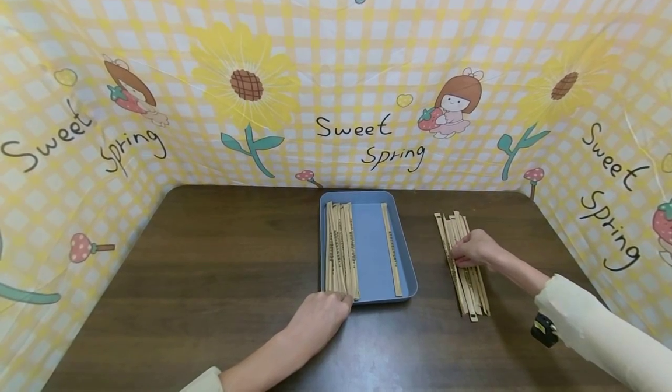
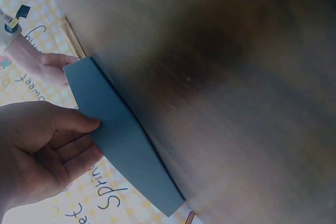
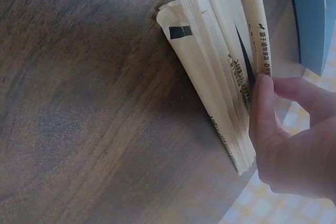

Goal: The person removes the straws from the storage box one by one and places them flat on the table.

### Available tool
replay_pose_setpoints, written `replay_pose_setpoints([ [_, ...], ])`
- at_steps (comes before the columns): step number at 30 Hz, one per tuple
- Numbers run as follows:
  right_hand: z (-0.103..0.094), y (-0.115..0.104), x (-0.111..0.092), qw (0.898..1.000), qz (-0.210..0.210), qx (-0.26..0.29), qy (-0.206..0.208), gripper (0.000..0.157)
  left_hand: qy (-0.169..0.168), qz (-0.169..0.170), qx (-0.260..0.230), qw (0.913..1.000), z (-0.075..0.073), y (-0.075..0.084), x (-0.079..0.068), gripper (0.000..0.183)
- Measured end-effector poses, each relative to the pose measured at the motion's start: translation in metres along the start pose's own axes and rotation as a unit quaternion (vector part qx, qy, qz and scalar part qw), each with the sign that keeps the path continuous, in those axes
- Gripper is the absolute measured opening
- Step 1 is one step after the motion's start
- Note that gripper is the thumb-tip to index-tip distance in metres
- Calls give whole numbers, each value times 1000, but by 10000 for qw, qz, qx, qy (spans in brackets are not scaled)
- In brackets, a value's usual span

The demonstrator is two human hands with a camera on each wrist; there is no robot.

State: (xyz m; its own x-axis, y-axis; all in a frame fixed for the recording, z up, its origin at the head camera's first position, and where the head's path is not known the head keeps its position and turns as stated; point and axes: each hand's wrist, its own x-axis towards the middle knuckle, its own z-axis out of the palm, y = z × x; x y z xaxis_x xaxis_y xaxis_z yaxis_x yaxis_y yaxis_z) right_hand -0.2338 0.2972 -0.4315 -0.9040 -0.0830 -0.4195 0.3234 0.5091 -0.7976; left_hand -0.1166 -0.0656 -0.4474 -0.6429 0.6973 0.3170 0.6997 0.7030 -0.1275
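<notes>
A shallow blue tray (image 1: 371, 258) lies on the table. Several straws in tan paper wrappers (image 1: 340, 246) are lined up along its left side, and one wrapped straw (image 1: 391, 249) lies apart near its right wall. My left hand (image 1: 319, 316) grips the tray's near wall, thumb outside and the other fingers over the rim, as the left wrist view shows. To the right of the tray is a loose pile of wrapped straws (image 1: 475, 293). Over it, my right hand (image 1: 475, 248) pinches one wrapped straw (image 3: 257, 30) between thumb and forefinger, at the pile's left edge.
The brown wooden table (image 1: 226, 252) extends on both sides of the tray. Yellow checked cloth (image 1: 346, 77) with printed flowers and figures rises behind the table and along both sides. A small black device (image 1: 543, 330) is at my right wrist.
</notes>
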Motion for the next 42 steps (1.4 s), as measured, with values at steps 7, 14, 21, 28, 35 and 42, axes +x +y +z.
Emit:
replay_pose_setpoints([
  [7,0,0,0,9999,-26,-120,34,13,22,15,46,10000,-1,0,1,13],
  [14,1,2,-1,9991,-73,-404,132,8,-21,8,55,10000,-2,0,0,13],
  [21,1,1,-1,9975,-214,-645,197,7,11,19,8,10000,-2,0,0,13],
  [28,0,-2,-3,9942,-379,-948,330,8,16,29,-18,10000,-3,0,0,14],
  [35,3,-14,-3,9928,-714,-945,192,13,1,19,-12,10000,-2,0,0,14],
  [42,18,-41,-6,9958,-827,-54,-387,25,2,1,16,10000,-2,0,0,13],
])
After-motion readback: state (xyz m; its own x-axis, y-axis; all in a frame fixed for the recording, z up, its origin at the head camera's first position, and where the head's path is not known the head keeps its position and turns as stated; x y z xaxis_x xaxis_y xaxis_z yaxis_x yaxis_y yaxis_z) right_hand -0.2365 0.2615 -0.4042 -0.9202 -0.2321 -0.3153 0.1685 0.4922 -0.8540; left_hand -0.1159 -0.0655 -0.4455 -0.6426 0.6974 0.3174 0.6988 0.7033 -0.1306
